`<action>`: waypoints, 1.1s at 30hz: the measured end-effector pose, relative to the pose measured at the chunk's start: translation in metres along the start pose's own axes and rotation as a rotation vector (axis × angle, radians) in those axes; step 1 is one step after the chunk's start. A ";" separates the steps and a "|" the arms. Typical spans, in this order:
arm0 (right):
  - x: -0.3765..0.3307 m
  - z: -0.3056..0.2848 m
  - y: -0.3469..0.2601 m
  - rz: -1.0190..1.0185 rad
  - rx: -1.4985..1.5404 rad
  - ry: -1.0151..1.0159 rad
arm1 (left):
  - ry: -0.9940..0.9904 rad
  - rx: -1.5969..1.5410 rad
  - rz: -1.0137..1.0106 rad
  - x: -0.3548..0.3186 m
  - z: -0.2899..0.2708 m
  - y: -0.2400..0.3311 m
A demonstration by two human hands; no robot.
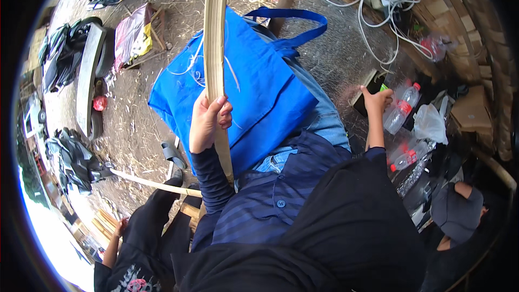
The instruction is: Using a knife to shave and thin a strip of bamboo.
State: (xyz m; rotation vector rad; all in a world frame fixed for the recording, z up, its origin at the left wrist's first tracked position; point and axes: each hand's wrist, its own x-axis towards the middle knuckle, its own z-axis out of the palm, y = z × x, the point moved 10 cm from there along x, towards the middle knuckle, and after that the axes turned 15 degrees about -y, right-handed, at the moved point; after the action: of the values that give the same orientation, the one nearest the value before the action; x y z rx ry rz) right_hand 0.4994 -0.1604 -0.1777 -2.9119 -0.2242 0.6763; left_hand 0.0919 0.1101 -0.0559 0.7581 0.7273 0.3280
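Note:
My left hand point(208, 121) is closed around a long pale bamboo strip point(214, 43) that runs from my lap up past the top of the view. Thin white shavings curl off the strip over a blue fabric bag point(254, 92) spread across my lap. My right hand point(377, 100) is out to the right with the thumb up. It is near a dark box and several plastic bottles with red caps point(403, 109). Whether it holds anything I cannot tell. I wear a dark blue striped shirt and a black head cloth.
Another person in black point(146, 249) sits at lower left holding a thin bamboo strip point(154, 184). A second person with a grey cap point(457, 213) is at lower right. White cable point(384, 0) lies on a woven mat. Motorbikes stand on the straw-strewn ground at left.

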 end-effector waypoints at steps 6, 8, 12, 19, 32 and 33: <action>-0.020 -0.029 -0.109 -0.482 0.328 -0.213 | 0.048 0.011 0.096 -0.040 -0.016 0.021; -0.089 -0.007 -0.173 -0.521 0.631 -0.693 | 0.060 0.013 0.117 -0.047 -0.020 0.026; -0.167 0.011 -0.226 -0.864 0.289 -0.788 | 0.053 -0.001 0.085 -0.039 -0.022 0.022; -0.130 -0.012 -0.172 -0.667 0.685 -0.976 | 0.006 -0.056 -0.017 -0.021 -0.027 -0.020; -0.065 0.026 -0.153 -0.942 0.331 -0.293 | -0.082 -0.058 -0.086 0.001 -0.001 -0.041; -0.062 0.019 -0.142 -0.924 0.271 -0.177 | -0.094 -0.060 -0.082 0.001 0.001 -0.042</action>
State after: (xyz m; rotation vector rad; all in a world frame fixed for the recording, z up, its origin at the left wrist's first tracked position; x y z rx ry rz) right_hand 0.4197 -0.0302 -0.1432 -2.1242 -1.2660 0.6932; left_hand 0.0934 0.0812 -0.0858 0.6809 0.6553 0.2372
